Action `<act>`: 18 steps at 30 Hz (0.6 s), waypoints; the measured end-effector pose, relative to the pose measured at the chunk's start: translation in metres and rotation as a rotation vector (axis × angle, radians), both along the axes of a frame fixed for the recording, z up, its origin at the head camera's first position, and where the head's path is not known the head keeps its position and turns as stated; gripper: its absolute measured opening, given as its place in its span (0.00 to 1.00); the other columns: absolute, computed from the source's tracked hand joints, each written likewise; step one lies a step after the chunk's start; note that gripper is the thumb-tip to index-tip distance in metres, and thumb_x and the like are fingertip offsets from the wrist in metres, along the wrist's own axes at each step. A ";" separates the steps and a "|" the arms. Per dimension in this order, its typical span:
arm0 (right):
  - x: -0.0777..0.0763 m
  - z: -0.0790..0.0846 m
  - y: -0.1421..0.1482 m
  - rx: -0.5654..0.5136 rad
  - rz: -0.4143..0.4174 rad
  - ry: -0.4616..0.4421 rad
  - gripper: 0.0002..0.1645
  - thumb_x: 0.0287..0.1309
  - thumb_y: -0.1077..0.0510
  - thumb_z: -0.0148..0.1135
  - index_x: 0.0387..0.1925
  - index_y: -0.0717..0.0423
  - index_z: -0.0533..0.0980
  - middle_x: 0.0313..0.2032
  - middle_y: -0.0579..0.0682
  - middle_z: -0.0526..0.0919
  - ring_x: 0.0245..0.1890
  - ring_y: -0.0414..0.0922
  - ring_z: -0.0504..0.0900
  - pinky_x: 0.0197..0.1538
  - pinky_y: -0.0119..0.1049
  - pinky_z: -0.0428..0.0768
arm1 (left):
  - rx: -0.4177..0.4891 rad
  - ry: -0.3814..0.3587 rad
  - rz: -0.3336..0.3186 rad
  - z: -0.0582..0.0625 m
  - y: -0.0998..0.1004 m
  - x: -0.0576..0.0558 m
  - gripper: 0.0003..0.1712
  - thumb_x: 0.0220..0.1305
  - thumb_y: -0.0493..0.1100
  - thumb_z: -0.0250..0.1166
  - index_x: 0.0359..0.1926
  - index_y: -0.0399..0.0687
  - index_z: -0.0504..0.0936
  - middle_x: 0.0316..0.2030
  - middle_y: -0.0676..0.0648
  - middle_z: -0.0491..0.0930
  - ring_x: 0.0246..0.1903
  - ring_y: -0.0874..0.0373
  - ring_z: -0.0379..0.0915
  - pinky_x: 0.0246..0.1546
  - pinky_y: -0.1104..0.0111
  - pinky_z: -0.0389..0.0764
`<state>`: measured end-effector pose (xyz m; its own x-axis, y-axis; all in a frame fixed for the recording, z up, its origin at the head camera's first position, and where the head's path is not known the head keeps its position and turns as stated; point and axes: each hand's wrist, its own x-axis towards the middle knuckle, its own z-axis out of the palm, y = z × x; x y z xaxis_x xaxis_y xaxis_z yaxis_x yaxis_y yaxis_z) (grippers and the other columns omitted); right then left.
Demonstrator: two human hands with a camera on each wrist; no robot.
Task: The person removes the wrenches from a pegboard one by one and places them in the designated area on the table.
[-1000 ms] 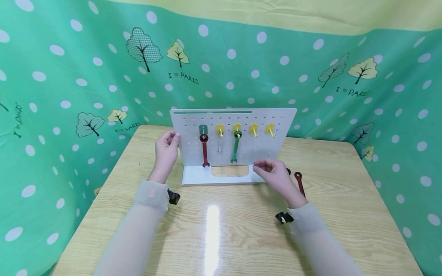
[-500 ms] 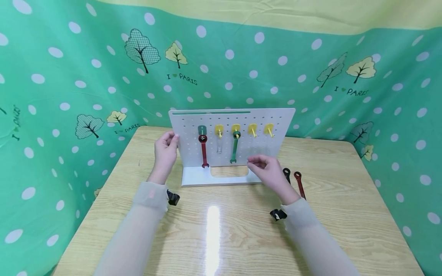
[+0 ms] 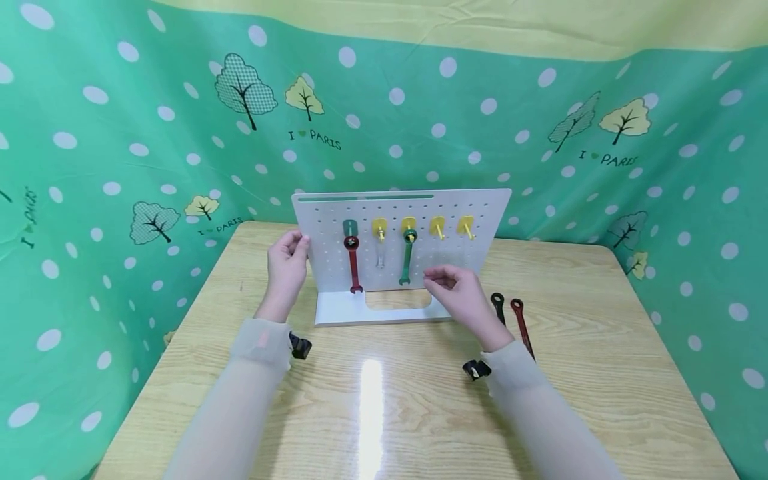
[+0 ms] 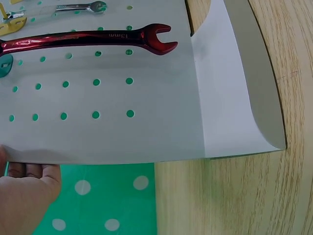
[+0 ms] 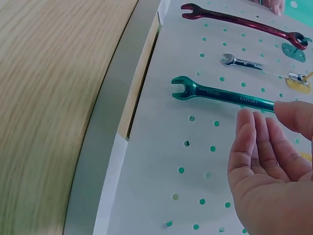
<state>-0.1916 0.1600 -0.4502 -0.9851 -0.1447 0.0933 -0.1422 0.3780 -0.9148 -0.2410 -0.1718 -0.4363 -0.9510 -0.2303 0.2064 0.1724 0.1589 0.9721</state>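
A white pegboard stand (image 3: 327, 267) stands upright on the table, and my left hand (image 3: 287, 263) grips its left edge. From its hooks hang a red wrench (image 3: 354, 267), a small silver wrench (image 3: 381, 255) and a green wrench (image 3: 407, 261). In front of the board, to the right of the green wrench, my right hand (image 3: 459, 300) hovers with loosely bent fingers and nothing between them. The right wrist view shows the thumb (image 5: 296, 116) overlapping the upper part of the green wrench; contact is not clear there.
Two yellow hooks (image 3: 466, 227) on the board's right side carry nothing. A black wrench (image 3: 497, 303) and another red wrench (image 3: 521, 321) lie on the wooden table (image 3: 600, 347) beyond my right wrist. A green dotted curtain (image 3: 384, 120) hangs behind.
My right hand has drifted left across the board's lower front, nearer the green wrench, uncovering more of the black wrench. The left hand keeps its grip on the board's edge.
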 end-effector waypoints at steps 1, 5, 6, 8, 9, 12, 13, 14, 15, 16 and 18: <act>-0.001 0.000 -0.001 -0.004 0.002 0.000 0.14 0.68 0.61 0.66 0.51 0.66 0.81 0.43 0.51 0.85 0.44 0.47 0.83 0.48 0.36 0.82 | 0.005 0.004 0.000 0.000 0.000 0.000 0.15 0.79 0.40 0.56 0.53 0.32 0.80 0.40 0.39 0.81 0.40 0.54 0.76 0.50 0.64 0.81; -0.003 0.003 -0.005 -0.016 0.010 -0.001 0.15 0.68 0.61 0.66 0.52 0.66 0.81 0.44 0.53 0.85 0.44 0.47 0.83 0.48 0.36 0.82 | 0.013 0.010 0.003 0.000 0.000 -0.001 0.14 0.79 0.39 0.56 0.52 0.31 0.80 0.39 0.39 0.81 0.39 0.54 0.76 0.49 0.64 0.81; -0.003 0.003 -0.005 -0.021 0.015 0.001 0.16 0.68 0.61 0.66 0.52 0.66 0.81 0.45 0.54 0.85 0.45 0.48 0.83 0.48 0.37 0.82 | 0.013 0.009 0.003 0.000 0.000 -0.001 0.14 0.79 0.39 0.56 0.52 0.31 0.80 0.39 0.39 0.81 0.39 0.54 0.76 0.49 0.64 0.81; -0.003 0.004 -0.007 -0.025 0.019 0.007 0.15 0.68 0.62 0.66 0.52 0.66 0.81 0.45 0.55 0.85 0.45 0.48 0.83 0.49 0.37 0.82 | 0.011 0.004 0.001 -0.001 0.000 -0.001 0.14 0.79 0.39 0.56 0.52 0.31 0.80 0.39 0.39 0.81 0.39 0.54 0.76 0.49 0.64 0.81; -0.004 0.004 -0.008 -0.025 0.020 0.010 0.15 0.68 0.62 0.66 0.52 0.67 0.81 0.45 0.55 0.85 0.45 0.48 0.83 0.49 0.37 0.82 | 0.010 0.001 0.000 0.000 0.000 -0.001 0.14 0.79 0.40 0.56 0.52 0.31 0.80 0.39 0.38 0.81 0.40 0.54 0.76 0.49 0.63 0.81; -0.004 0.005 -0.010 -0.028 0.021 0.023 0.15 0.68 0.63 0.66 0.52 0.67 0.81 0.45 0.55 0.85 0.45 0.48 0.83 0.49 0.37 0.82 | 0.011 -0.005 -0.009 0.000 0.000 0.000 0.15 0.79 0.40 0.56 0.53 0.31 0.80 0.40 0.36 0.80 0.41 0.53 0.76 0.52 0.61 0.80; -0.004 0.006 -0.010 -0.028 0.018 0.026 0.14 0.68 0.62 0.66 0.52 0.67 0.81 0.45 0.55 0.85 0.45 0.48 0.83 0.49 0.37 0.82 | 0.010 -0.007 -0.010 0.000 0.000 0.000 0.16 0.79 0.41 0.56 0.53 0.31 0.80 0.41 0.36 0.80 0.41 0.53 0.75 0.52 0.61 0.80; -0.004 0.006 -0.011 -0.030 0.018 0.027 0.14 0.68 0.62 0.66 0.52 0.67 0.81 0.45 0.54 0.85 0.45 0.48 0.82 0.49 0.37 0.82 | 0.012 -0.006 -0.011 0.000 0.000 0.000 0.15 0.79 0.40 0.56 0.53 0.31 0.80 0.41 0.36 0.80 0.41 0.53 0.75 0.52 0.60 0.80; -0.005 0.006 -0.011 -0.031 0.017 0.028 0.15 0.68 0.62 0.66 0.52 0.67 0.81 0.45 0.54 0.85 0.45 0.48 0.82 0.49 0.37 0.82 | 0.013 -0.005 -0.011 0.000 0.000 0.000 0.16 0.79 0.41 0.56 0.53 0.31 0.80 0.41 0.36 0.80 0.41 0.53 0.75 0.52 0.61 0.80; -0.005 0.006 -0.012 -0.031 0.016 0.028 0.15 0.68 0.62 0.66 0.52 0.66 0.81 0.45 0.54 0.85 0.45 0.48 0.82 0.49 0.37 0.82 | 0.014 -0.004 -0.010 -0.001 0.000 0.000 0.15 0.79 0.40 0.56 0.53 0.30 0.80 0.41 0.36 0.80 0.40 0.53 0.75 0.52 0.61 0.80; -0.006 0.006 -0.012 -0.039 0.013 0.025 0.15 0.68 0.62 0.66 0.53 0.66 0.81 0.46 0.54 0.84 0.45 0.48 0.82 0.49 0.37 0.82 | 0.015 -0.003 -0.004 -0.001 0.001 -0.001 0.15 0.79 0.40 0.56 0.53 0.31 0.80 0.40 0.37 0.80 0.39 0.53 0.75 0.50 0.62 0.80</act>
<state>-0.1977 0.1479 -0.4445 -0.9804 -0.1528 0.1240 -0.1700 0.3402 -0.9249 -0.2421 -0.1709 -0.4375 -0.9526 -0.2292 0.2000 0.1701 0.1436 0.9749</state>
